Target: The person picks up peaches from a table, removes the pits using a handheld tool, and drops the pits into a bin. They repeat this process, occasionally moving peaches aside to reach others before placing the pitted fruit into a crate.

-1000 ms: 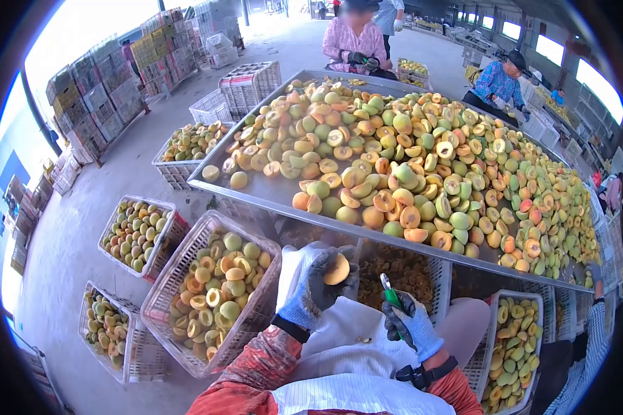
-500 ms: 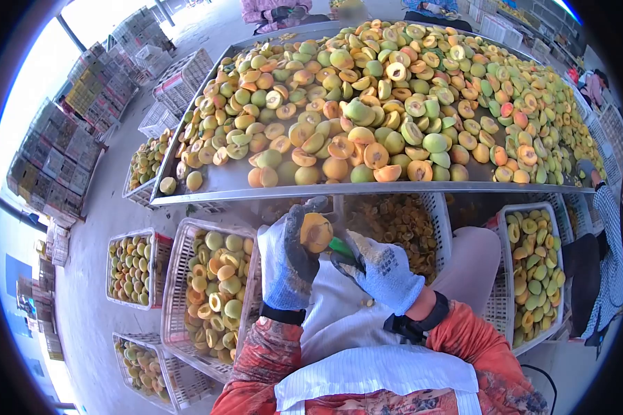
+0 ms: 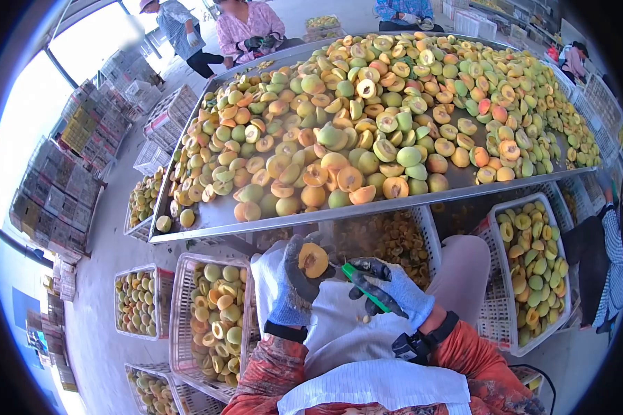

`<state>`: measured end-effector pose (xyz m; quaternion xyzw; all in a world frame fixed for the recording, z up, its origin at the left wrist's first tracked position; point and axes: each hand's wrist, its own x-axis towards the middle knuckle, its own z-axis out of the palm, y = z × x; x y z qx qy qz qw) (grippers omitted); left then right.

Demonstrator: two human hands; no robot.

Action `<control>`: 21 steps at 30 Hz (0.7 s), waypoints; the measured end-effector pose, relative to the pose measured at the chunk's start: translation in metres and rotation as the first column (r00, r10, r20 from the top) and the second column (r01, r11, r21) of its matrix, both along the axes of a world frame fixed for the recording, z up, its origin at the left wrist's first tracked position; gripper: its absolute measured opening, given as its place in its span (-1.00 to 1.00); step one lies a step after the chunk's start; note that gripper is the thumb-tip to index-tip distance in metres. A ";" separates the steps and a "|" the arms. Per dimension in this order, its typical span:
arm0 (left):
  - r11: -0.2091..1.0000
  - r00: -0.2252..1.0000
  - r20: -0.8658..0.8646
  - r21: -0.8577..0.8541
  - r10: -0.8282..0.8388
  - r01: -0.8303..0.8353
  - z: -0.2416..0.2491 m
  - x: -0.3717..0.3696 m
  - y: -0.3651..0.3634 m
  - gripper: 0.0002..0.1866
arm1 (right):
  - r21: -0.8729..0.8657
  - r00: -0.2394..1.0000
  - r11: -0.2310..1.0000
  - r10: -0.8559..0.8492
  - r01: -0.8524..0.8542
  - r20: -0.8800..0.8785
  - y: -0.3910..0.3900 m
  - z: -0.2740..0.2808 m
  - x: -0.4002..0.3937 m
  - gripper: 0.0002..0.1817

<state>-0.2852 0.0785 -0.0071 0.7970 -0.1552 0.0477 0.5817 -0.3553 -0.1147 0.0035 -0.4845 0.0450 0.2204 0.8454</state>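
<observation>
My left hand (image 3: 292,283), in a blue and dark work glove, holds a halved yellow fruit (image 3: 313,261) with its cut face up. Gripped in my gloved right hand (image 3: 389,287) is a green-handled tool (image 3: 367,288), whose thin tip points toward the fruit without clearly touching it. Both hands are above my light apron (image 3: 342,325), in front of a metal table (image 3: 256,225) heaped with halved fruit (image 3: 336,160).
Crates of fruit stand at left (image 3: 211,384) and right (image 3: 509,277). A crate of dark scraps (image 3: 394,242) sits under the table edge. Several people are around the table, one (image 3: 253,31) at the far side. Stacked crates (image 3: 55,190) line the left.
My view has shifted, showing more people at the back. My right hand has drawn away from the fruit, exposing the green handle. The fruit's cut face now shows.
</observation>
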 end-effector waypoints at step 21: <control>0.985 0.986 0.163 0.175 -0.026 -0.003 0.042 -0.006 -0.004 -0.72 | -0.748 0.605 0.114 0.516 0.653 0.607 0.026 0.009 0.007 -0.52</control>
